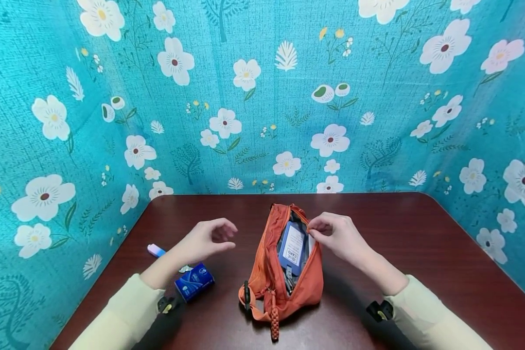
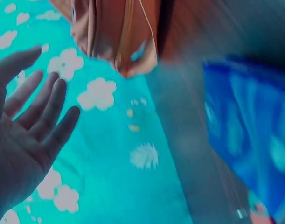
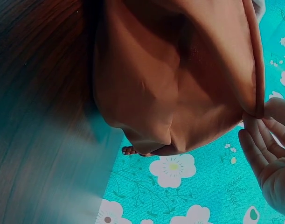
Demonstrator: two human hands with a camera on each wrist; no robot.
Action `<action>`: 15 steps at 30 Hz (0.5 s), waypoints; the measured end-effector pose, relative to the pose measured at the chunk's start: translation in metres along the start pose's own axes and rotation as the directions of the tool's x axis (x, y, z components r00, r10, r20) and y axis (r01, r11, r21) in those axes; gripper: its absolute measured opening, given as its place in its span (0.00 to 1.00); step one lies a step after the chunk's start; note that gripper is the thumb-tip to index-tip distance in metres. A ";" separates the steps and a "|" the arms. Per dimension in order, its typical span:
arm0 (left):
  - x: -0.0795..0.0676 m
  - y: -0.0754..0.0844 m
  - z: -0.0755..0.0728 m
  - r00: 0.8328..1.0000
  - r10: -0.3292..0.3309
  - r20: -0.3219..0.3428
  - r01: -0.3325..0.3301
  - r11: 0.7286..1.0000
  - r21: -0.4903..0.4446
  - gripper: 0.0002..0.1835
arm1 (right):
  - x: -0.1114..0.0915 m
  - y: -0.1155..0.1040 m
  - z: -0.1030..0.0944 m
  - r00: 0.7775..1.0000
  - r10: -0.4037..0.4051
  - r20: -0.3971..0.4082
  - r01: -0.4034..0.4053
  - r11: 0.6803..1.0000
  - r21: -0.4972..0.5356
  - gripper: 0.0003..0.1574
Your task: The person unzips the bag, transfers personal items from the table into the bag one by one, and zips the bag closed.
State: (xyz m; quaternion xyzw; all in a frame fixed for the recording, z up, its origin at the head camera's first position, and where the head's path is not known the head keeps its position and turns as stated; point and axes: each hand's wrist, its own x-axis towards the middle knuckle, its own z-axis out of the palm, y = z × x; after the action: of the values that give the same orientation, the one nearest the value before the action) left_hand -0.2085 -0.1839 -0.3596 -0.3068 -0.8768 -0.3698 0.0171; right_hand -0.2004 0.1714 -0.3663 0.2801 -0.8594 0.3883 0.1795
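- Orange bag (image 1: 311, 279), midway between tabletop's (image 1: 385, 221) side edges: unzipped, containing blue ID/IC card holder (image 1: 293, 241).
- Right hand (image 1: 339, 236): pinches bag's rim (image 3: 260, 60).
- Left hand (image 1: 207, 239): fingers apart.

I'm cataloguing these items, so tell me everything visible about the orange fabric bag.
The orange fabric bag sits on the dark reddish-brown table, its long mouth gaping upward. It looks like soft, creased cloth, with an orange strap, a black buckle and a braided orange cord at its near end. Inside lie a blue-framed ID card holder and metal-looking bits too small to name. The person's right hand pinches the mouth's rim.
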 end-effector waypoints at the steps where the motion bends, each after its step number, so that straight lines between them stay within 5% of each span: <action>1: -0.005 -0.003 -0.003 1.000 -0.023 0.015 0.022 1.000 0.010 0.15 | 0.000 0.000 0.000 1.000 -0.001 0.001 0.001 1.000 0.000 0.10; 15: -0.067 -0.056 -0.010 0.969 -0.229 0.089 0.225 0.973 0.050 0.24 | 0.002 0.003 0.001 1.000 -0.017 0.002 0.017 1.000 0.000 0.10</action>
State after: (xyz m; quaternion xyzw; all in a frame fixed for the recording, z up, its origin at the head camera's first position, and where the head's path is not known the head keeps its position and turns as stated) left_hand -0.1865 -0.2560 -0.4049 -0.2211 -0.9131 -0.3370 -0.0609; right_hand -0.2033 0.1717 -0.3675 0.2880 -0.8570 0.3867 0.1820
